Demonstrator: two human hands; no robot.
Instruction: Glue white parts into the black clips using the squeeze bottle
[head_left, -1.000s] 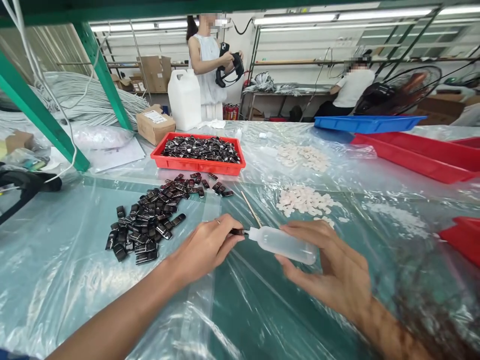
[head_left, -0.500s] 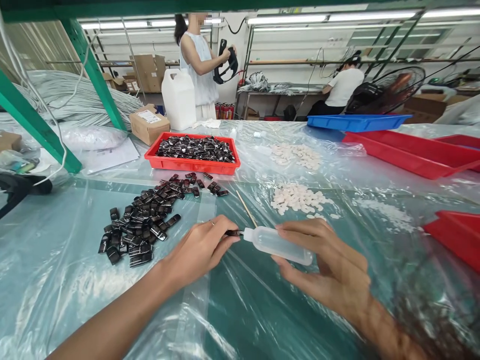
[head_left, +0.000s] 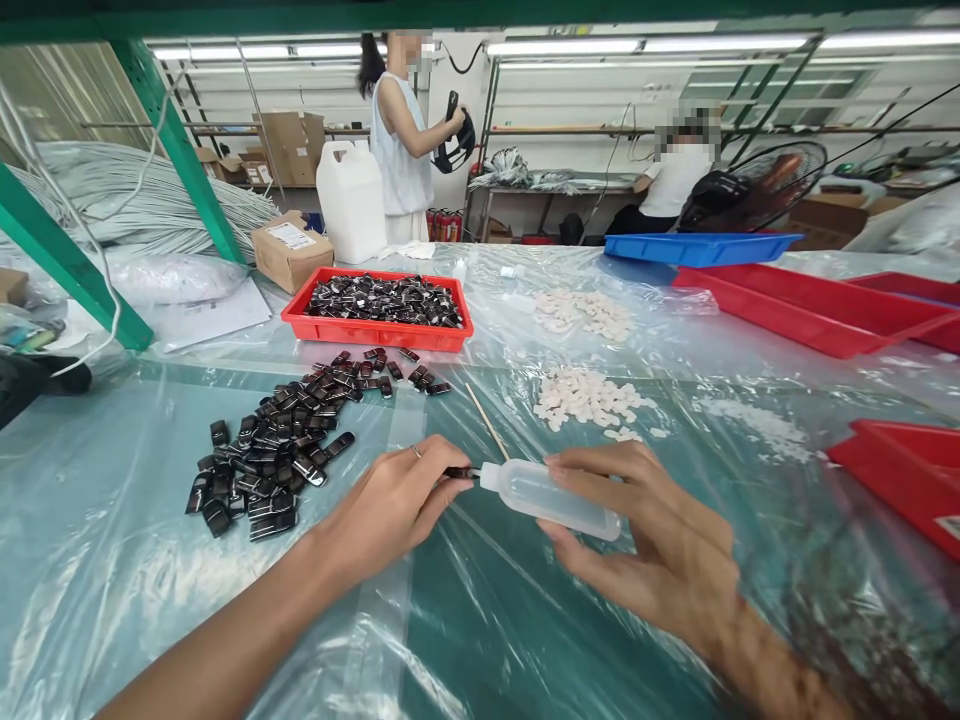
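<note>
Between thumb and fingers, my left hand (head_left: 401, 495) pinches a small black clip (head_left: 459, 472) near the middle of the view. My right hand (head_left: 637, 530) is wrapped round a translucent squeeze bottle (head_left: 559, 495), lying nearly level with its nozzle pointing left. The nozzle tip meets the right end of the clip; whether liquid comes out cannot be seen. Left of my left hand lies a loose pile of black clips (head_left: 281, 440). A thin wooden stick (head_left: 486, 420) rests just behind the bottle's cap. Small pale pieces (head_left: 589, 397) are heaped behind my right hand.
A red tray (head_left: 375, 335) full of black clips stands behind the pile. Farther back are a white jug (head_left: 351, 200) and a cardboard box (head_left: 291, 255). Red trays (head_left: 817, 310) and a blue tray (head_left: 701, 250) sit at right. Two people are beyond the plastic-covered table.
The camera view has shifted slightly, moving the scene a little to the left. Both hands keep their holds, with the nozzle still at the clip.
</note>
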